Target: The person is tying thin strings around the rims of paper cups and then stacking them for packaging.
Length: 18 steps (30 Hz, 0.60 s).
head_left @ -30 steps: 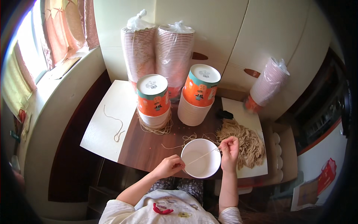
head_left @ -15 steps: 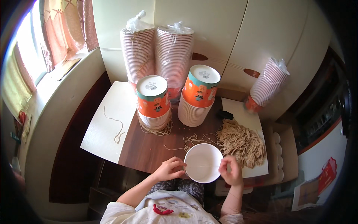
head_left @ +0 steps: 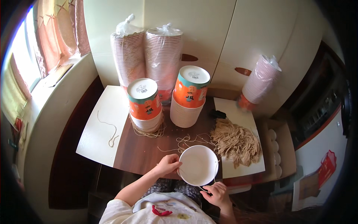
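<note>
Currently, a white tub (head_left: 198, 164), mouth up, is at the lower centre of the frame, its left rim pinched in the closed grip of the left hand (head_left: 169, 165), while the right hand (head_left: 217, 194), just below the rim, has its grip closed on a thin string (head_left: 217, 170) along the tub's right side. Past it on the table (head_left: 138, 160) lie loose twine (head_left: 183, 140) and, at centre right, a tan bundle of strands (head_left: 236, 142).
</note>
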### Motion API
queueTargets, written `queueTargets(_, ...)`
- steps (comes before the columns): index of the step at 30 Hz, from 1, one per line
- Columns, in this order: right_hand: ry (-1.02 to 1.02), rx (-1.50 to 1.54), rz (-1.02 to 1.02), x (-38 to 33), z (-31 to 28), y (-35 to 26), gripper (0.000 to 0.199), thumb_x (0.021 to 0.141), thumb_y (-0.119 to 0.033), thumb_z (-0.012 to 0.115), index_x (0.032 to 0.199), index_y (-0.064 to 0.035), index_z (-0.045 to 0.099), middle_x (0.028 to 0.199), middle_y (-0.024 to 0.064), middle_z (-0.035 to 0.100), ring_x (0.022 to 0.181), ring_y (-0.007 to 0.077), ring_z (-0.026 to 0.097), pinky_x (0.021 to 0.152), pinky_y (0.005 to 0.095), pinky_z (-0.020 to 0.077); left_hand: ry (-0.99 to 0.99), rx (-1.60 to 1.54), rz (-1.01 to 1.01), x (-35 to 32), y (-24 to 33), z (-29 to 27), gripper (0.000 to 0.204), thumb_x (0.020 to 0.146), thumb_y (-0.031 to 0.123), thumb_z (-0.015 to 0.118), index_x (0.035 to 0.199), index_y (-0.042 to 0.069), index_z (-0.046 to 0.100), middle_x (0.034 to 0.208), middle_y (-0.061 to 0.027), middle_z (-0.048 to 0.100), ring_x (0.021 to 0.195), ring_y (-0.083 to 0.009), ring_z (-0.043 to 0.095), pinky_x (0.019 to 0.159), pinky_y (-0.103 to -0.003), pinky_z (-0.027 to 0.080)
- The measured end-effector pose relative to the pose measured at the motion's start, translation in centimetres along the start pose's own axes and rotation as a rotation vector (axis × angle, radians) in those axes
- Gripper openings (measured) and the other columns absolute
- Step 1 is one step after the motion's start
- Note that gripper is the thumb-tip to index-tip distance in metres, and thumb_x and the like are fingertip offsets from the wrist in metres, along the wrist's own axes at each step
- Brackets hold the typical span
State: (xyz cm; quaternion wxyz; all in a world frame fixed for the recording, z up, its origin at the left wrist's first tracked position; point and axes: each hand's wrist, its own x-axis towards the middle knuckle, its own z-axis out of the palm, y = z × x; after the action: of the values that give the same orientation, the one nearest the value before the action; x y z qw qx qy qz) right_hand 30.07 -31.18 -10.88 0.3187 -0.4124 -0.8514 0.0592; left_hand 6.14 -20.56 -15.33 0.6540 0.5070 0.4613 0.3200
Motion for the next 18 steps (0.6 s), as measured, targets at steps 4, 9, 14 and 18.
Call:
queueTargets(4,0.102,-0.011,-0.111,1.2,-1.6,-0.2,0.026,0.064,-0.008,0.070,0.087,-0.0111,0.059,0.065,0.0000,0.049,0.056,0.0175,0.052,0.052,0.0293,0.0422,-0.061,0.050,0.135,-1.8,2.5,-1.1,0.016,0.081,0.015,0.058,0.076,0.001,0.051,0.065,-0.0010,0.054,0.058,-0.0062,0.051,0.049,-0.022,0.042)
queueTargets(9,0.296,0.127,-0.279,5.9,-3.0,-0.8,0.027,0.063,0.002,0.062,0.087,-0.0096,0.061,0.069,0.0010,0.045,0.054,0.0169,0.047,0.048,0.0292,0.0404,0.217,0.665,0.672,-5.2,8.1,-2.7,0.011,0.072,0.008,0.060,0.075,0.003,0.051,0.065,-0.0116,0.053,0.056,-0.0287,0.055,0.051,-0.035,0.045)
queueTargets(14,0.330,0.177,-0.460,12.6,-3.0,-2.0,0.031,0.065,0.001,0.063,0.093,-0.0100,0.059,0.073,0.0024,0.048,0.055,0.0191,0.049,0.051,0.0304,0.0408,0.636,0.855,0.913,-6.9,11.0,-6.8,0.014,0.068,0.005,0.062,0.072,0.004,0.049,0.065,-0.0114,0.049,0.057,-0.0305,0.055,0.048,-0.038,0.045)
queueTargets(18,0.287,0.011,-0.498,18.5,-1.3,-3.2,0.027,0.067,-0.002,0.066,0.090,-0.0079,0.055,0.068,0.0042,0.049,0.059,0.0219,0.049,0.056,0.0325,0.0413,0.938,0.896,1.051,-6.1,13.5,-11.0,0.015,0.069,0.004,0.061,0.068,0.004,0.046,0.063,-0.0102,0.049,0.049,-0.0283,0.052,0.044,-0.036,0.042)
